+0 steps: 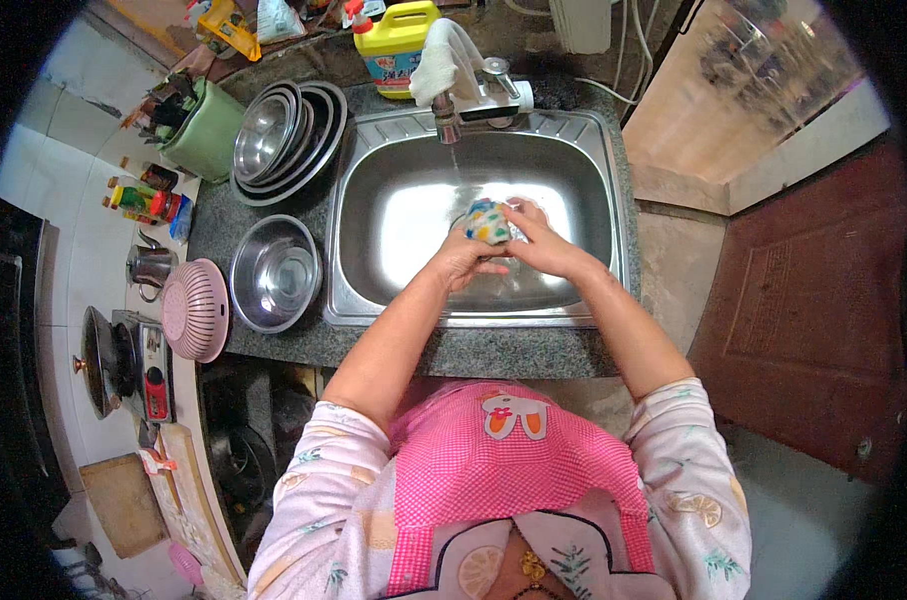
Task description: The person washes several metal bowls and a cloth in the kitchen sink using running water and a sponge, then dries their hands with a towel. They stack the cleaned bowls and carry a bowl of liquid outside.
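Note:
Over the stainless steel sink (363, 262), my left hand (465, 259) is closed around a small wet cloth (488, 222), white with blue, green and yellow spots. My right hand (540, 240) touches the cloth from the right, its fingers spread against it; whether it also grips the cloth cannot be told. Part of a rounded rim shows beside the cloth, mostly hidden by the cloth and hands. Water runs from the faucet (446, 124) in a thin stream behind my hands. A white cloth (434, 64) hangs over the faucet's neck.
Left of the sink stand a steel bowl (276, 274), a stack of nested steel bowls (266, 135) and a pink plastic basket (195, 310). A yellow detergent jug (393, 52) is behind the sink. Further left are a kettle (152, 264) and a gas stove (152, 367).

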Action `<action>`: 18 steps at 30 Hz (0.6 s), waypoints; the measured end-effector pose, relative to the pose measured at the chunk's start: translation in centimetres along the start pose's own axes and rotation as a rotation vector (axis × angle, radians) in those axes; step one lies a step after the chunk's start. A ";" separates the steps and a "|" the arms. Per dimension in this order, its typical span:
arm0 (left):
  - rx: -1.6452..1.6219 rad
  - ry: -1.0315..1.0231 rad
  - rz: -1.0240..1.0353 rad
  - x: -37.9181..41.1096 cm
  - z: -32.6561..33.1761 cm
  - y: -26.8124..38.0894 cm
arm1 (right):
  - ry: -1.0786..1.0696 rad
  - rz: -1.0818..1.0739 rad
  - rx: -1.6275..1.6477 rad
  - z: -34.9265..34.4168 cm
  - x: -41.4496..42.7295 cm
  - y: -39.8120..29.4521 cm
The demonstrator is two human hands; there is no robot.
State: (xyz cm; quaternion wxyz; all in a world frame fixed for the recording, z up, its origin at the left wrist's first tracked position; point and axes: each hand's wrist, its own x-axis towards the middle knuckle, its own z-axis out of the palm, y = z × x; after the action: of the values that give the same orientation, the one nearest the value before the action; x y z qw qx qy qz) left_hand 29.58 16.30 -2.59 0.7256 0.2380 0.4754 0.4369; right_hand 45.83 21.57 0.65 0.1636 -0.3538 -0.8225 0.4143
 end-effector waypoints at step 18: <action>1.776 0.278 0.084 3.3 3.2 0.9 | 0.072 0.085 -0.454 3.2 2.2 3.6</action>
State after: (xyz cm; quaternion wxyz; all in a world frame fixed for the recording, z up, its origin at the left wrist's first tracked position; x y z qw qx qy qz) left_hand 32.63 19.79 -2.06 0.1937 0.6732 0.7125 -0.0403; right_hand 44.12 22.83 -4.23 0.0914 -0.4303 -0.8726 0.2121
